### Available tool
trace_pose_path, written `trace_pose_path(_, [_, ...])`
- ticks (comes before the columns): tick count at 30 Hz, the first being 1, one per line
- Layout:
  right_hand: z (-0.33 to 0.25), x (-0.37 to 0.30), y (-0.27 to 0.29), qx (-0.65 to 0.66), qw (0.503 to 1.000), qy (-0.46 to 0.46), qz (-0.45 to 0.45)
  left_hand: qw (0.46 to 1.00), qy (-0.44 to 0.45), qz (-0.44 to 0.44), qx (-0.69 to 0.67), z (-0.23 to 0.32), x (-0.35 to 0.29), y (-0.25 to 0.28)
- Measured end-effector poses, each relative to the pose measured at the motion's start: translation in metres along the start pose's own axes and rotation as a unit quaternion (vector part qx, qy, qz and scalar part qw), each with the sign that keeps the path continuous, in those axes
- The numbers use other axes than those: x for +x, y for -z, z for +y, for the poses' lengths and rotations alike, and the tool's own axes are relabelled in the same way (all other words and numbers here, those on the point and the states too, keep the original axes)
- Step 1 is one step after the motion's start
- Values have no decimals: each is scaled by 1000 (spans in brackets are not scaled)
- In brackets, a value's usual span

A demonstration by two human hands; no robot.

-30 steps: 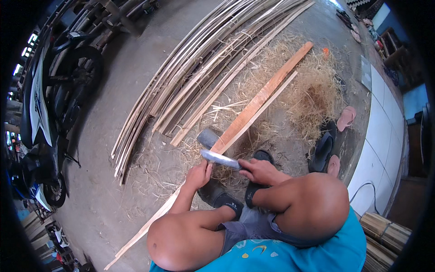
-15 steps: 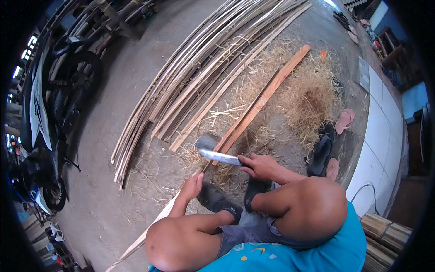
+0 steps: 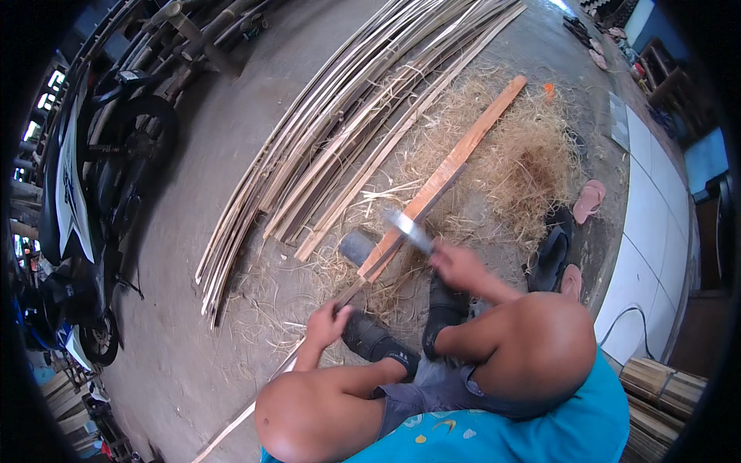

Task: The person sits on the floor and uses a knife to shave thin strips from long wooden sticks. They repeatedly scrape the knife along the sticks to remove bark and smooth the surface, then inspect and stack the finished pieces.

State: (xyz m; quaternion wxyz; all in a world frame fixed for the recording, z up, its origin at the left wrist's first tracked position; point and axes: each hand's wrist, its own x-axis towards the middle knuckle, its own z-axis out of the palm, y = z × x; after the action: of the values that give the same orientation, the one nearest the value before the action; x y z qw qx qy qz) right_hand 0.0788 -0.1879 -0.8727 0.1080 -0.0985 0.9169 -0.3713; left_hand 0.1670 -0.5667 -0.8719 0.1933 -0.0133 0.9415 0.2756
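My right hand (image 3: 459,266) is closed around the handle of a large knife (image 3: 411,230), its broad blade blurred and slanting up to the left across a reddish wooden plank (image 3: 451,170). In my left hand (image 3: 327,322) is a long thin bamboo strip (image 3: 352,293). One part of the strip runs away along the plank's right side; the other, pale, trails back past my left knee. The plank's near end rises just beyond my dark shoes, next to a grey cylindrical block (image 3: 358,247). Whether the blade touches the strip I cannot tell.
Bundled long bamboo strips (image 3: 340,147) lie on the floor ahead to the left. Fine shavings (image 3: 532,158) are heaped right of the plank. Pink sandals (image 3: 590,202) and dark footwear (image 3: 552,247) sit by the white tiled ledge (image 3: 644,224). A motorcycle (image 3: 77,193) stands at left.
My right hand and the knife have moved away from me and slightly right, the blade tilting more steeply. The strip has swung from the plank's left side to its right. My left hand has lowered slightly.
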Motion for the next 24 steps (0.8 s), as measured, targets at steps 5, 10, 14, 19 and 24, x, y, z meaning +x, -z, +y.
trace_pose_path(5, [-20,-16,-7,-35,996,2,-79,997,-27,19,64,20,34,2])
trace_pose_path(10, [74,29,112,-68,943,-276,173,997,-14,-52,-60,-24,16,1])
trace_pose_path(14, [-14,11,60,-27,993,-109,32,974,21,-114,-197,5,46,-11])
trace_pose_path(19, [-16,14,15,-69,992,-35,-104,901,179,-230,-321,-3,20,25])
trace_pose_path(24, [7,19,25,-47,998,-17,-24,895,202,-246,-312,-27,6,35])
